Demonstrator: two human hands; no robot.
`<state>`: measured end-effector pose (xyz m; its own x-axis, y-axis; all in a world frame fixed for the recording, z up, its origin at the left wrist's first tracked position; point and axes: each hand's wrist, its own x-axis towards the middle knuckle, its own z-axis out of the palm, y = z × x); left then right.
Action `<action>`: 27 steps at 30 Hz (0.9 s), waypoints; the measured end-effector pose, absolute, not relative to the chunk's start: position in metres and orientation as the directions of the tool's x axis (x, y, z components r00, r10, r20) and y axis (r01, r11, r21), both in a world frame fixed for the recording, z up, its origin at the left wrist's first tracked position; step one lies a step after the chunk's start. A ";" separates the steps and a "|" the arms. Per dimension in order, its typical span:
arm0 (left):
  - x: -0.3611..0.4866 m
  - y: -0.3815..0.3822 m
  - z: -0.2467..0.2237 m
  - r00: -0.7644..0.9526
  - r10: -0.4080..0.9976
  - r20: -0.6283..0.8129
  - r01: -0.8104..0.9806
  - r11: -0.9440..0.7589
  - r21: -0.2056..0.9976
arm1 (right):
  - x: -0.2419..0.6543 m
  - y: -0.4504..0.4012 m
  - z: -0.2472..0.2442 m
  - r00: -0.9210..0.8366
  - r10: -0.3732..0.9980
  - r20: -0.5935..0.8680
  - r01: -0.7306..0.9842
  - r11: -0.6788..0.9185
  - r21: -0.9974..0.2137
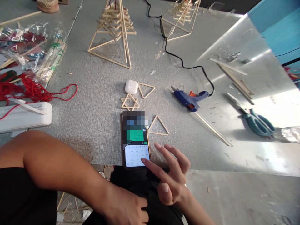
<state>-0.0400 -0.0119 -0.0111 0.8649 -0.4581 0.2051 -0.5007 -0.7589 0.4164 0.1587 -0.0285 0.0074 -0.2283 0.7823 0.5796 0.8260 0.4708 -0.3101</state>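
Fingers (154, 168) of our right hand (174, 179) stand apart, while our left hand (128, 202) curls, grip unclear; we seem to be typing on the smartphone (136, 141) at the edge of the worktop (91, 115); another tap needs careful aim.

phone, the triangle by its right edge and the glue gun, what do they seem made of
Phone: likely smooth glass in front, given the lit display; dark edging perhaps plastic or rubber. Triangle: apparently bare wood, pale, matte straight sticks. Glue gun: probably hard plastic, smooth, dark blue, molded-looking.
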 end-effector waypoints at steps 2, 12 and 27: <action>-0.040 -0.011 -0.010 0.865 -0.466 0.184 -0.498 -0.760 0.418 | 0.159 -0.028 0.007 -0.272 0.779 0.564 0.822 0.493 -0.285; -0.040 -0.010 -0.007 0.871 -0.465 0.155 -0.483 -0.757 0.440 | 0.148 -0.022 0.010 -0.311 0.809 0.498 0.854 0.468 -0.227; -0.044 -0.016 -0.014 0.874 -0.429 0.230 -0.486 -0.766 0.421 | 0.137 -0.011 0.020 -0.275 0.828 0.489 0.831 0.460 -0.312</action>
